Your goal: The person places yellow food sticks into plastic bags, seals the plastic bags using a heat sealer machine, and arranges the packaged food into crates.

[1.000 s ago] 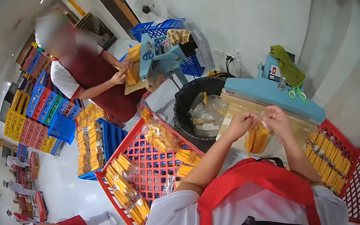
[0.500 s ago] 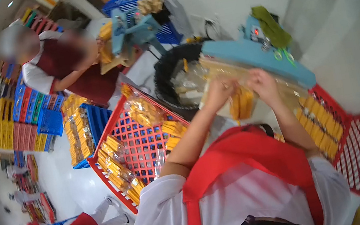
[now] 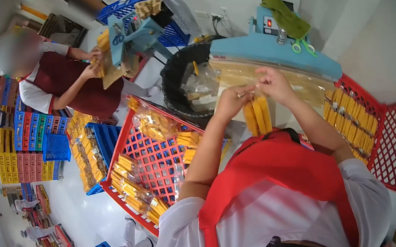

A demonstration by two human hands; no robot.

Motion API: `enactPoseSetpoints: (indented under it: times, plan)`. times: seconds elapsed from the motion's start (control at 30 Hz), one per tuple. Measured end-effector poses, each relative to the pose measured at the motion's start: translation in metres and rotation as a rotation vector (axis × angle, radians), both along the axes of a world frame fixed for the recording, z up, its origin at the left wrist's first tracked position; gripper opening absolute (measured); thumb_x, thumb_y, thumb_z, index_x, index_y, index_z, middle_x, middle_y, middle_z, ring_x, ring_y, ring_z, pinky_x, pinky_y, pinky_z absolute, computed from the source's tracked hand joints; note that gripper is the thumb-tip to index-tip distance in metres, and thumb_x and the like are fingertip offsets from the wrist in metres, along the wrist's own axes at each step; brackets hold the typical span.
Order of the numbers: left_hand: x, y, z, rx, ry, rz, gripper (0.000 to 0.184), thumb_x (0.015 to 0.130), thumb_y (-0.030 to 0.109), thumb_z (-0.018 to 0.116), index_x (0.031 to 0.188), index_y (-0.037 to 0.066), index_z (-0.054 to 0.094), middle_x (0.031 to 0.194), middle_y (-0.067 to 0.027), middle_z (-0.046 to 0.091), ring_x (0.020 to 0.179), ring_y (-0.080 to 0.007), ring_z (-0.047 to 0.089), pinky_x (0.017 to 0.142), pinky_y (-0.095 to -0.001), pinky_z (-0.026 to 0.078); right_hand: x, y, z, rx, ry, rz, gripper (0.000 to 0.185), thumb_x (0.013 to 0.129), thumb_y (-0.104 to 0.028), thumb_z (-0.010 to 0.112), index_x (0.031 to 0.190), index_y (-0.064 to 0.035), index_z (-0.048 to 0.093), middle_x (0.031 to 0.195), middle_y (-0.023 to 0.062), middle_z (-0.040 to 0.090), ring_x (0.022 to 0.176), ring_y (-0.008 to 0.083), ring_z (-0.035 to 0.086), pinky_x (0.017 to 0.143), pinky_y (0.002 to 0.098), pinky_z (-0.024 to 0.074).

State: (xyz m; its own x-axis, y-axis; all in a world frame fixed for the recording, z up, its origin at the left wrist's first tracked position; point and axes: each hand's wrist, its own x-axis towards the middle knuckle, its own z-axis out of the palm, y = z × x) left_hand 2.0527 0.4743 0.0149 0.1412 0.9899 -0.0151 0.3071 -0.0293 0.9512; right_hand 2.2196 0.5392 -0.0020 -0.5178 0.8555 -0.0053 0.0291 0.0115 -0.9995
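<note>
- Fingers of the left hand are clamped on the upper end of a pack of yellow sticks.
- The right hand is held just beside that upper end, its fingertips brought near the left's; whether the wrapping is gripped by it cannot be told.
- The pack is hung below the hands, in front of the apron.
- Beyond the hands, a light-blue machine is set crosswise; a green cloth is draped on it, and scissors with pale green handles are hung at its side.
- To the right, more yellow packs are stacked in rows in a red crate.
- To the left of the machine, clear wrapping is held in a black-lined bin.
- Nearer, bagged yellow sticks are laid in another red crate.
- Farther left, a yellow bundle is handled by a co-worker at a second light-blue machine.
</note>
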Motion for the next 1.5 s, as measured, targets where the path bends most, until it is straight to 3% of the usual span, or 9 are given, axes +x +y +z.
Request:
enactPoseSetpoints:
  times: [0.13, 0.33, 0.53, 0.77, 0.93, 1.2, 1.4, 1.47, 1.5]
  plan:
    - [0.001, -0.009, 0.005, -0.005, -0.1, 0.058, 0.023, 0.077, 0.007, 0.055, 0.1, 0.008, 0.061, 0.071, -0.0039, 0.062, 0.065, -0.0069, 0.055, 0.059, -0.0223, 0.045, -0.006, -0.005, 0.003, -0.1, 0.172, 0.156, 0.048, 0.073, -0.001, 0.057, 0.117, 0.0, 0.037, 0.075, 0.0015, 0.057, 0.069, 0.0092, 0.054, 0.064, 0.0206, 0.0428]
    - [-0.011, -0.011, 0.005, 0.507, 0.438, 0.052, 0.023, 0.071, 0.009, 0.06, 0.093, 0.013, 0.063, 0.074, -0.0088, 0.061, 0.064, -0.0214, 0.058, 0.06, -0.0279, 0.046, -0.01, -0.005, 0.004, -0.146, 0.013, 0.177, 0.052, 0.072, 0.003, 0.057, 0.12, 0.0009, 0.037, 0.087, 0.0091, 0.06, 0.077, 0.0132, 0.057, 0.069, 0.0231, 0.0442]
    - [-0.006, -0.018, 0.017, 0.327, 0.289, 0.06, 0.024, 0.072, 0.011, 0.059, 0.095, 0.013, 0.063, 0.076, -0.0121, 0.059, 0.067, -0.0248, 0.059, 0.06, -0.0294, 0.045, -0.008, -0.004, 0.011, -0.21, 0.062, 0.236, 0.041, 0.073, 0.001, 0.056, 0.112, 0.0017, 0.046, 0.089, 0.0074, 0.059, 0.077, 0.0103, 0.055, 0.067, 0.0202, 0.0426]
    - [-0.013, -0.015, 0.0, 0.28, 0.079, 0.035, 0.026, 0.073, 0.001, 0.055, 0.097, 0.009, 0.062, 0.072, -0.0083, 0.06, 0.063, -0.0122, 0.06, 0.058, -0.0238, 0.047, -0.008, -0.005, -0.004, -0.104, -0.047, 0.342, 0.019, 0.079, -0.007, 0.052, 0.094, 0.0025, 0.058, 0.094, 0.0016, 0.057, 0.082, 0.0085, 0.052, 0.074, 0.0213, 0.0392]
    - [-0.015, -0.021, 0.001, 0.126, -0.043, 0.059, 0.025, 0.073, 0.001, 0.055, 0.096, 0.009, 0.063, 0.071, -0.0068, 0.06, 0.062, -0.0114, 0.059, 0.058, -0.023, 0.047, -0.012, -0.001, -0.023, -0.099, -0.039, 0.312, 0.016, 0.078, -0.008, 0.054, 0.064, 0.0002, 0.054, 0.069, -0.0036, 0.049, 0.063, 0.0043, 0.041, 0.056, 0.0203, 0.0326]
    - [-0.013, -0.024, -0.014, 0.349, 0.002, 0.23, 0.023, 0.072, 0.007, 0.057, 0.094, 0.009, 0.063, 0.072, -0.0059, 0.062, 0.062, -0.0127, 0.06, 0.058, -0.0247, 0.047, -0.02, -0.002, -0.018, -0.119, -0.04, 0.303, 0.012, 0.078, -0.009, 0.054, 0.071, -0.0006, 0.058, 0.071, -0.0032, 0.052, 0.065, 0.0054, 0.045, 0.059, 0.0201, 0.035]
    - [-0.028, -0.026, -0.016, -0.041, -0.086, 0.276, 0.021, 0.071, 0.008, 0.057, 0.091, 0.01, 0.064, 0.072, -0.0069, 0.062, 0.065, -0.0137, 0.059, 0.061, -0.0253, 0.046, -0.035, 0.011, -0.028, -0.147, -0.017, 0.404, 0.011, 0.079, -0.01, 0.054, 0.075, -0.0016, 0.059, 0.073, -0.0009, 0.056, 0.067, 0.007, 0.049, 0.063, 0.0207, 0.0378]
    - [-0.027, -0.027, -0.028, 0.552, 0.094, 0.392, 0.019, 0.07, 0.007, 0.057, 0.088, 0.008, 0.064, 0.068, -0.0061, 0.062, 0.064, -0.0118, 0.059, 0.06, -0.0255, 0.046, -0.041, 0.01, -0.025, -0.173, -0.037, 0.399, 0.011, 0.08, -0.011, 0.054, 0.076, -0.0023, 0.058, 0.073, -0.0003, 0.056, 0.067, 0.007, 0.049, 0.064, 0.0211, 0.0379]
    - [-0.028, -0.027, -0.031, 0.55, 0.09, 0.4, 0.019, 0.07, 0.007, 0.057, 0.088, 0.008, 0.064, 0.068, -0.0061, 0.062, 0.064, -0.0118, 0.059, 0.06, -0.0255, 0.046, -0.043, 0.005, -0.019, -0.192, -0.042, 0.362, 0.011, 0.079, -0.01, 0.054, 0.075, -0.0013, 0.059, 0.072, -0.0006, 0.056, 0.066, 0.0072, 0.049, 0.063, 0.0207, 0.0377]
